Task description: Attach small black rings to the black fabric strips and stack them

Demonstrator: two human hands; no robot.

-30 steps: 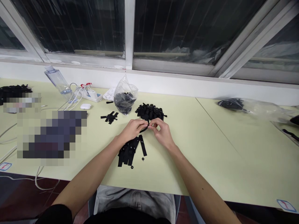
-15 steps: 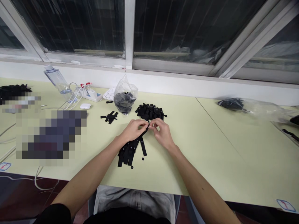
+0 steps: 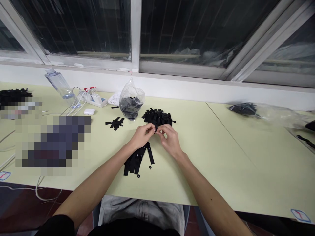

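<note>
My left hand (image 3: 143, 135) and my right hand (image 3: 169, 139) meet at the middle of the table, fingertips pinched together on a short black strap (image 3: 156, 128). Fingers cover most of the strap. Just beyond them is a heap of black strap pieces (image 3: 157, 116). Below my left hand lies a fan of black straps (image 3: 134, 162) with small metal bits near their upper ends, and one separate strap (image 3: 150, 154) beside it. Two small dark rings (image 3: 150, 167) rest on the table near these straps.
A clear plastic bag (image 3: 131, 105) of black pieces stands behind, with a few loose straps (image 3: 115, 123) nearby. Leftward are a white earphone case (image 3: 89, 111), a power strip (image 3: 98, 101) with cables and a tilted bottle (image 3: 59, 83). Another plastic bag (image 3: 270, 114) lies right.
Both hands stay together, with slight finger movement. The strap has turned: its loose end no longer hangs below the fingers and now shows upright between them.
</note>
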